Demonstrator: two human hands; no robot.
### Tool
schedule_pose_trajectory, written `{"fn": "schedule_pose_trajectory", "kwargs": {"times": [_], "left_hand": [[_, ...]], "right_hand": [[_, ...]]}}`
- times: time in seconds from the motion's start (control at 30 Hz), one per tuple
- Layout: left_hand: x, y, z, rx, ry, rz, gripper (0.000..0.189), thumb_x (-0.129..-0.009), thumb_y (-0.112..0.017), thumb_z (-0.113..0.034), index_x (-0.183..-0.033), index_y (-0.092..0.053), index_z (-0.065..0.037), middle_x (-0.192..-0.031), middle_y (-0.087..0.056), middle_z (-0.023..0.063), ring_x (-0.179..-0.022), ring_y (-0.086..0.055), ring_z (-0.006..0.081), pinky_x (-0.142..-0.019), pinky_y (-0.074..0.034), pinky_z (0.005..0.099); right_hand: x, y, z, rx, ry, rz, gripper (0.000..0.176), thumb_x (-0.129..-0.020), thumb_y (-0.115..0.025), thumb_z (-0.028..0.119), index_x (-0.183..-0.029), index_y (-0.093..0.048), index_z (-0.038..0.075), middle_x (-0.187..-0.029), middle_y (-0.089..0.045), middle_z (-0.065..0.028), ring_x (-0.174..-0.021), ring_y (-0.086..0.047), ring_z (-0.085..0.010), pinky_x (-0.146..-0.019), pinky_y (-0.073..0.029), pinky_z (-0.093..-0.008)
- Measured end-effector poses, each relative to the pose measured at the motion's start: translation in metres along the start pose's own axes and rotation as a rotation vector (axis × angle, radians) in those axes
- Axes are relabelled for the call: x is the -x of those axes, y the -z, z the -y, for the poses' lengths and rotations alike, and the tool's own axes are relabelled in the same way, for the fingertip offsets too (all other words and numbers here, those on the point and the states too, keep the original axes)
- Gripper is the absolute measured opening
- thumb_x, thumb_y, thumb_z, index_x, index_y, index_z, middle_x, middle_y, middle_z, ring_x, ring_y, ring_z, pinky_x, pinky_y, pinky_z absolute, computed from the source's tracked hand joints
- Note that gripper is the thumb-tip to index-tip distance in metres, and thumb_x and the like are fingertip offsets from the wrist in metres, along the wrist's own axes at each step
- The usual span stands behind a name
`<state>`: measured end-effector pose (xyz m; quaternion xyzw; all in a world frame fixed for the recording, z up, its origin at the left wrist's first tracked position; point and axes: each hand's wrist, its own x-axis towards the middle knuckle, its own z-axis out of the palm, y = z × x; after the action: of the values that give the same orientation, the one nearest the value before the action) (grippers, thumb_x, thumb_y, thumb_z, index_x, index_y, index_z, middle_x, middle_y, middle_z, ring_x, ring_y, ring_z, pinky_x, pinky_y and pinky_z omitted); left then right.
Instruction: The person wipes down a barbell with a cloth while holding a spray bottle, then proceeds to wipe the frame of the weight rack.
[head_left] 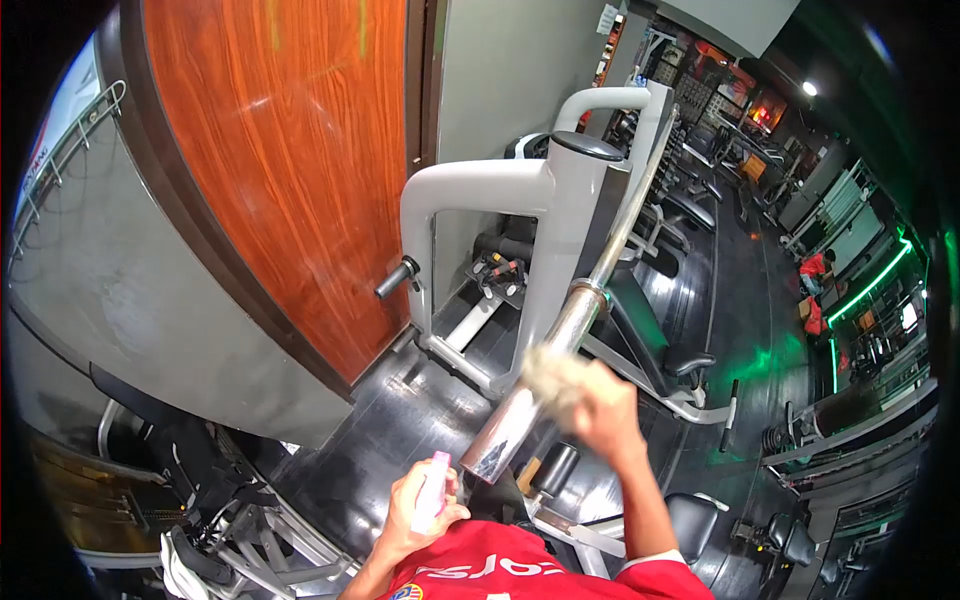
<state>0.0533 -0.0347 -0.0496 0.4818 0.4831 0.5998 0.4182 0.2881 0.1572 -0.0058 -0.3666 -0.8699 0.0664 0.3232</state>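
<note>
A chrome barbell [505, 432] lies across the grey bench-press rack [575, 225], its thick end sleeve pointing back at me. My right hand [608, 415] is closed on a pale beige cloth [553, 380], which lies against the sleeve and is smeared by motion. Lower down, near the sleeve's end, my left hand [407, 508] is wrapped round a small pink-and-white bottle [432, 490]. The bottle stands roughly upright and apart from the bar. Part of the sleeve is hidden behind the cloth.
A black padded bench [640, 325] sits beyond the bar. The wooden door [290, 150] and grey wall are at left. Gym machines [225, 525] crowd the lower left, and more equipment lines the right. Another person in red [815, 270] is far off at right.
</note>
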Motion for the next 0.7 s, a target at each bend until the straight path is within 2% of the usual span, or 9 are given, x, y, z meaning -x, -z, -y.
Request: {"fn": "schedule_pose_trajectory", "kwargs": {"times": [0.1, 0.17, 0.3, 0.4, 0.5, 0.57, 0.6, 0.67, 0.7], "left_hand": [[0.001, -0.001, 0.004, -0.012, 0.008, 0.059, 0.051, -0.070, -0.090, -0.020, -0.105, -0.058, 0.000, -0.091, -0.063, 0.0054, -0.066, -0.061, 0.0086, -0.061, -0.051, 0.0242], [0.001, -0.002, 0.004, -0.067, -0.004, 0.096, 0.053, -0.073, -0.088, -0.027, -0.106, -0.053, -0.003, -0.087, -0.062, 0.0066, -0.069, -0.060, 0.0107, -0.062, -0.050, 0.0251], [0.005, -0.003, 0.006, -0.105, -0.019, 0.073, 0.051, -0.074, -0.087, -0.026, -0.105, -0.054, -0.003, -0.087, -0.062, 0.0068, -0.069, -0.060, 0.0107, -0.062, -0.051, 0.0247], [0.003, -0.003, 0.007, -0.006, 0.013, -0.022, 0.051, -0.070, -0.090, -0.021, -0.104, -0.059, 0.000, -0.090, -0.063, 0.0063, -0.067, -0.062, 0.0101, -0.060, -0.051, 0.0246], [0.001, 0.001, 0.007, -0.081, -0.040, -0.003, 0.048, -0.070, -0.089, -0.018, -0.103, -0.059, 0.001, -0.090, -0.063, 0.0063, -0.066, -0.061, 0.0104, -0.059, -0.051, 0.0248], [0.000, 0.001, 0.006, -0.113, -0.039, -0.005, 0.046, -0.070, -0.089, -0.016, -0.101, -0.059, 0.000, -0.089, -0.063, 0.0061, -0.065, -0.061, 0.0105, -0.059, -0.050, 0.0247], [-0.002, 0.002, 0.005, -0.175, -0.066, 0.034, 0.048, -0.078, -0.084, -0.027, -0.103, -0.053, -0.002, -0.083, -0.062, 0.0070, -0.065, -0.061, 0.0115, -0.059, -0.051, 0.0255], [-0.001, 0.000, 0.002, -0.161, -0.056, 0.049, 0.048, -0.078, -0.084, -0.028, -0.103, -0.053, -0.002, -0.083, -0.063, 0.0070, -0.065, -0.061, 0.0115, -0.059, -0.051, 0.0256], [-0.002, 0.000, 0.000, -0.147, -0.049, 0.054, 0.048, -0.078, -0.084, -0.028, -0.103, -0.052, -0.002, -0.083, -0.063, 0.0071, -0.065, -0.061, 0.0116, -0.059, -0.051, 0.0256]], "right_hand": [[-0.033, 0.001, -0.053, -0.003, -0.264, -0.207, 0.049, -0.076, -0.057, -0.002, -0.122, -0.063, 0.012, -0.108, -0.067, -0.0173, -0.093, -0.066, -0.0348, -0.081, -0.053, -0.0374], [-0.050, 0.014, -0.045, -0.151, -0.398, -0.089, 0.036, -0.081, -0.057, 0.001, -0.117, -0.062, 0.000, -0.107, -0.067, -0.0209, -0.100, -0.065, -0.0368, -0.090, -0.051, -0.0378], [-0.020, 0.013, 0.014, -0.143, -0.162, 0.074, 0.038, -0.073, -0.060, 0.003, -0.111, -0.065, 0.003, -0.101, -0.068, -0.0190, -0.093, -0.066, -0.0372, -0.083, -0.053, -0.0403], [0.015, 0.003, 0.050, -0.305, 0.134, 0.237, 0.060, -0.062, -0.062, 0.009, -0.121, -0.066, 0.019, -0.077, -0.058, -0.0099, -0.059, -0.060, -0.0278, -0.054, -0.052, -0.0375], [0.008, 0.019, 0.048, -0.110, 0.078, 0.394, 0.064, -0.061, -0.062, 0.010, -0.123, -0.066, 0.026, -0.076, -0.057, -0.0062, -0.056, -0.059, -0.0254, -0.052, -0.051, -0.0365], [-0.010, 0.017, 0.031, -0.056, 0.027, 0.234, 0.059, -0.065, -0.062, 0.008, -0.121, -0.066, 0.026, -0.076, -0.058, -0.0065, -0.058, -0.061, -0.0270, -0.053, -0.053, -0.0361], [-0.024, 0.014, 0.019, -0.058, 0.020, 0.102, 0.053, -0.068, -0.061, 0.008, -0.118, -0.066, 0.024, -0.083, -0.063, -0.0076, -0.064, -0.065, -0.0287, -0.056, -0.054, -0.0378], [-0.050, 0.016, -0.007, 0.134, -0.060, -0.014, 0.039, -0.075, -0.061, 0.008, -0.112, -0.066, 0.021, -0.096, -0.068, -0.0100, -0.080, -0.068, -0.0309, -0.063, -0.055, -0.0409], [-0.061, 0.018, -0.016, 0.195, -0.233, -0.018, 0.033, -0.083, -0.061, 0.012, -0.113, -0.066, 0.022, -0.095, -0.069, -0.0104, -0.081, -0.068, -0.0318, -0.065, -0.055, -0.0419]]}}
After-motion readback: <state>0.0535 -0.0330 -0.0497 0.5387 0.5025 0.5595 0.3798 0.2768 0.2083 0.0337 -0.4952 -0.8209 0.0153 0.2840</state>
